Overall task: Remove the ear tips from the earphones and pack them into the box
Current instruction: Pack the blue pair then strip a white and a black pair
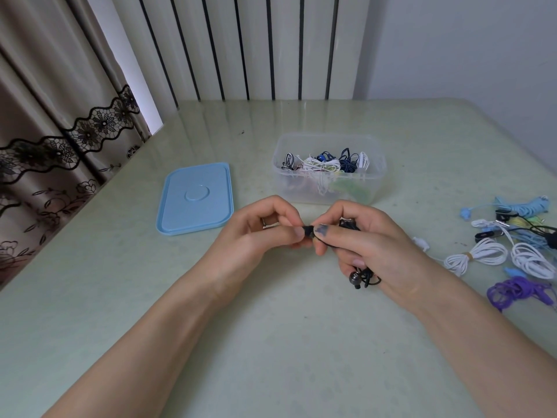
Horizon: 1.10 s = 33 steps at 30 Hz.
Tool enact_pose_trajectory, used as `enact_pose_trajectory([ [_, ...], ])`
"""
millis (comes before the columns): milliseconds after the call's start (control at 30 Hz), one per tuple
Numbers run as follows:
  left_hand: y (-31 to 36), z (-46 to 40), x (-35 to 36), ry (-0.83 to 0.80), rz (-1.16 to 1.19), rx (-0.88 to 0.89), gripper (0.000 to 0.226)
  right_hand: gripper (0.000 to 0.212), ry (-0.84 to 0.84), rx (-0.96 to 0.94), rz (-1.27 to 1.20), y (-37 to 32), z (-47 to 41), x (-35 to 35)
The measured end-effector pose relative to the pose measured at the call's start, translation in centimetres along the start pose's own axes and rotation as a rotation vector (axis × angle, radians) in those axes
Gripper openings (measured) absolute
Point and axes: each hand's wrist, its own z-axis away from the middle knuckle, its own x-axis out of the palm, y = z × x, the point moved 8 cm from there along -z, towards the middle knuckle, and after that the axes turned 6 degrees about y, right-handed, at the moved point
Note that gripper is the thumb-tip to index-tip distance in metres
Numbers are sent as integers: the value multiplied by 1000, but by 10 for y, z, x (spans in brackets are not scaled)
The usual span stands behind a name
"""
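Ear tip (308, 230), black: your left hand (265, 233) pinches it; your right hand (370, 245) grips the earphones (358, 277). Pull straight leftward, steadily, away from that hand.

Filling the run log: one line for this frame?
left hand: pinches ear tip | right hand: grips black earphones | box: open, part filled | lid: on table

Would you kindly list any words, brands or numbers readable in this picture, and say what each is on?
None can be read.
Black earbud hanging below the right hand: a pale mark on its back, too small and blurred to read.
Blue lid and clear box: no text visible.
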Motion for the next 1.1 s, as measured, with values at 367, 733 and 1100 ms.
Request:
enact_pose_trajectory([
  [367, 3, -1, 5, -9, 15, 89, 9, 8, 21, 14, -12, 0, -1, 0],
  [733, 22, 8, 12, 62, -253, 420, 6, 17, 29, 28, -85, 2, -2, -2],
  [1100, 31, 16, 9, 137, -470, 567, 12, 19, -5, 50, -127, 5, -5, -3],
])
